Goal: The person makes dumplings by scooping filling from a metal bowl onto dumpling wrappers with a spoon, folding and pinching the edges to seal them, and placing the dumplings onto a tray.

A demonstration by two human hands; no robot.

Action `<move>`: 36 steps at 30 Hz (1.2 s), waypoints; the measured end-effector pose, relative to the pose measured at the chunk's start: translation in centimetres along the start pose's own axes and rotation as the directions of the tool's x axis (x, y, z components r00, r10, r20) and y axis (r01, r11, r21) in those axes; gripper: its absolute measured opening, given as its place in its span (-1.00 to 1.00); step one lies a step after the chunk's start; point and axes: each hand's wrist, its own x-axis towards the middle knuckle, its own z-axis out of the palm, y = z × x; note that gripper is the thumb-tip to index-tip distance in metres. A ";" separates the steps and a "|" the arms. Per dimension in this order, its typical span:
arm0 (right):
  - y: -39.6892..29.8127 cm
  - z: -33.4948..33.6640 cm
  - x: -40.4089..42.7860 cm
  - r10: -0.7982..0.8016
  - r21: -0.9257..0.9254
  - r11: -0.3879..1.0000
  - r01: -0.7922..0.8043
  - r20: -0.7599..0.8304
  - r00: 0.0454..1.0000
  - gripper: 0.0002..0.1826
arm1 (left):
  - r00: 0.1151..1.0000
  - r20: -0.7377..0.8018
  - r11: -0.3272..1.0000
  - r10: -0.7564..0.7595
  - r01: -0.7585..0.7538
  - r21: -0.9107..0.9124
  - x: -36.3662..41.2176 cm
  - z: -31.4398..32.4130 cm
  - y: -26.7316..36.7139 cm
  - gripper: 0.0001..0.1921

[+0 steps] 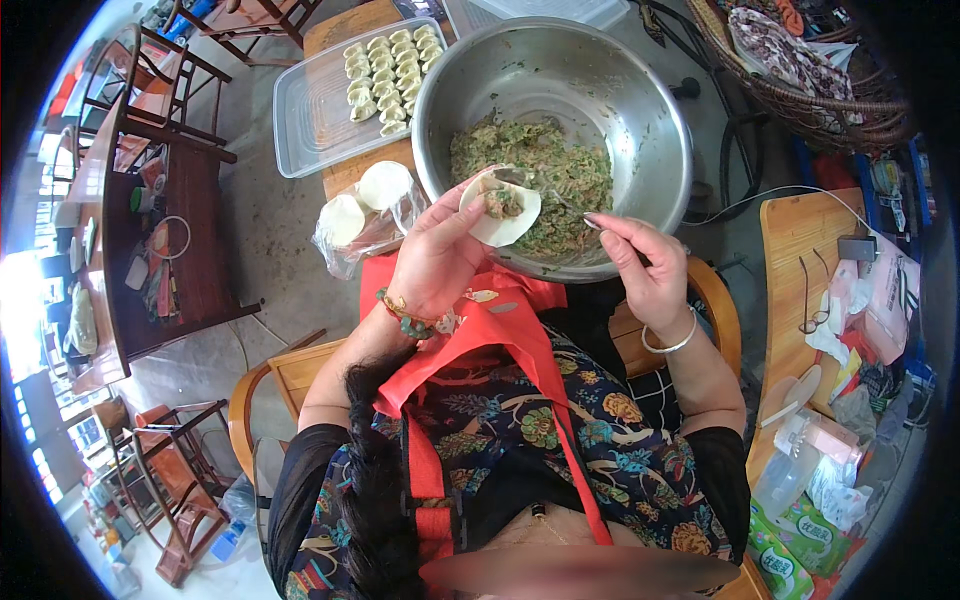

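Note:
My left hand (442,259) holds a round dumpling wrapper (517,223) over the near rim of a large steel bowl (660,142). A lump of minced filling (501,202) lies on the wrapper. In my right hand (646,268) is the handle of a metal spoon (591,220); its other end reaches towards the wrapper and cannot be made out clearly. Green-flecked filling (574,169) covers much of the bowl's bottom. Left of the bowl, two stacks of round wrappers (385,185) sit on a clear plastic bag (341,259).
Rows of folded dumplings (386,75) lie in a clear plastic tray (304,124) beyond the wrappers. A wicker basket (810,112) stands at the far right. Eyeglasses (806,292) and packages lie on a wooden bench (787,225) to the right. A dark wooden table (180,247) is at left.

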 end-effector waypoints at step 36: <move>-0.7 -0.1 0.9 -0.057 -0.221 0.972 0.084 0.125 0.990 -0.76 | 0.985 -0.170 1.000 -0.018 0.019 0.000 0.3 -0.4 -0.3 -0.57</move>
